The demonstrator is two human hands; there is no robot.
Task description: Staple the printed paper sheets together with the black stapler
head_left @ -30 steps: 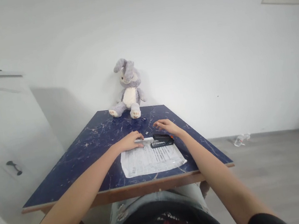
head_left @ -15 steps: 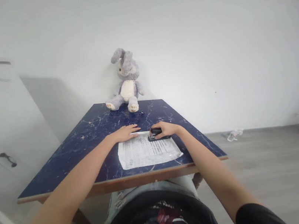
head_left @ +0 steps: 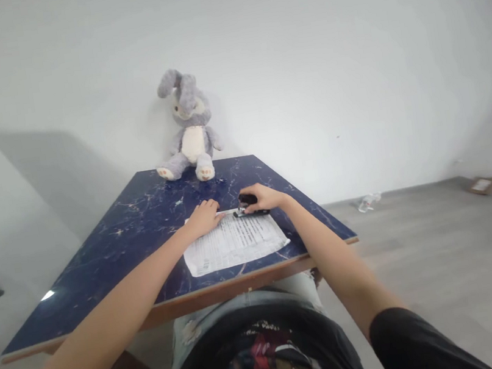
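Note:
A printed sheet of paper [head_left: 231,245], slightly wrinkled, lies near the front of the dark blue marbled table. Across its far left edge rests my left hand [head_left: 205,218], fingers stretched out and holding nothing. My right hand [head_left: 261,196] is wrapped round a black stapler [head_left: 248,199] at the paper's far edge, right of my left hand. The stapler's nose points left and its upper arm is raised from the base. Whether the paper sits between its jaws I cannot tell.
A grey plush rabbit [head_left: 192,131] sits at the back of the table [head_left: 112,247], against the white wall. On the floor to the right are a clear plastic item [head_left: 369,202] and a small cardboard box [head_left: 483,185].
My right hand has shifted the stapler away from me, up to the paper's far edge. The fingers of my left hand have drawn in a little. The whole view has turned slightly.

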